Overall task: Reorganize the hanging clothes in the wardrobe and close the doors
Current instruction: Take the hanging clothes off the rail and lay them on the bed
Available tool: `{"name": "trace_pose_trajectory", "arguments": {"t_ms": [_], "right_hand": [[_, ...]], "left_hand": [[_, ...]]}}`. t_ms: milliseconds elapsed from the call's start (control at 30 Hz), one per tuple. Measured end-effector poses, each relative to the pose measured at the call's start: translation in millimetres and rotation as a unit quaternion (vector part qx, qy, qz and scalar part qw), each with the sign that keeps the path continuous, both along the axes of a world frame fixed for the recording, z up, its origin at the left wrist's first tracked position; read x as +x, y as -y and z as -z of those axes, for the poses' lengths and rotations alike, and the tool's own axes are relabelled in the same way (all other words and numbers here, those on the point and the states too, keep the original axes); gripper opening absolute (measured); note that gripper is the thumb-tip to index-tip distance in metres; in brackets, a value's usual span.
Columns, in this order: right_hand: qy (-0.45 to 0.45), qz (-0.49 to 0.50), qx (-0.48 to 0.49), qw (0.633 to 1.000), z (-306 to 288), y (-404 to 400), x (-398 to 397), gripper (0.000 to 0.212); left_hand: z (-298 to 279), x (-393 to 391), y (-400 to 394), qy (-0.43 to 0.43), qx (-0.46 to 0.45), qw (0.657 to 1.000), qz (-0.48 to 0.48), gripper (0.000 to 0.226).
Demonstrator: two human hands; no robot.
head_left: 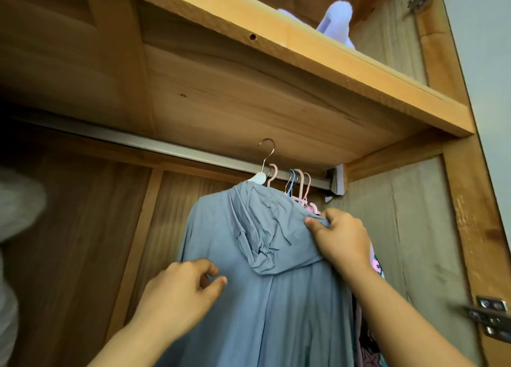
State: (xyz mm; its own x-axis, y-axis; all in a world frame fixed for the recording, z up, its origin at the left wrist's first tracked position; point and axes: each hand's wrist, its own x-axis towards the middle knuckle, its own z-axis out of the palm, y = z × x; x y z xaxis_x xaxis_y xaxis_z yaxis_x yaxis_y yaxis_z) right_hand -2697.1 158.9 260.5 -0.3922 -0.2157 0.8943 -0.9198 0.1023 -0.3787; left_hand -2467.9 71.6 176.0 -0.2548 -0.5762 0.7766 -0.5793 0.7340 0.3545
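I am looking up into a wooden wardrobe (226,96), its plank shelf (304,51) running overhead from upper left to right. A metal hanging rail (154,145) runs beneath the shelf and ends in a bracket at the right wall. Filling the lower middle is a blue-grey hooded garment (262,297), seen from the back with its hood drooping; it hangs on a white hanger (258,177) whose metal hook rises in front of the rail, and I cannot tell whether it rests on it. Just right of it, a bunch of pink and blue hangers (300,184) sits on the rail near the bracket, with patterned pink clothes (376,261) partly hidden behind the garment. My right hand (341,241) grasps the garment's right shoulder, fingers bunching the cloth. My left hand (181,292) lies against the garment's left side, thumb and forefinger close together at the fabric; whether they pinch it I cannot tell. A lilac plush toy (337,18) sits on the shelf. A metal hinge (490,315) shows at lower right.
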Motion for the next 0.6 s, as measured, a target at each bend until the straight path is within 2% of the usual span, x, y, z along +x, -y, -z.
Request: {"name": "trace_pose_trajectory", "arguments": {"t_ms": [200,367,533,600], "right_hand": [[-0.006,-0.053,-0.030,0.998,54,-37,-10,0.046],[0.004,-0.155,-0.038,0.987,100,-71,-14,0.038],[-0.002,-0.228,-0.023,0.973,129,-106,-3,0.022],[-0.001,-0.251,-0.023,0.968,138,-117,3,0.024]], "left_hand": [[4,7,-4,-0.045,-0.058,0.997,0.025,0.031],[14,16,-6,-0.036,-0.103,0.992,0.058,0.047],[30,30,-11,-0.037,-0.142,0.989,0.013,0.073],[36,38,-15,-0.019,-0.143,0.989,0.010,0.076]]}}
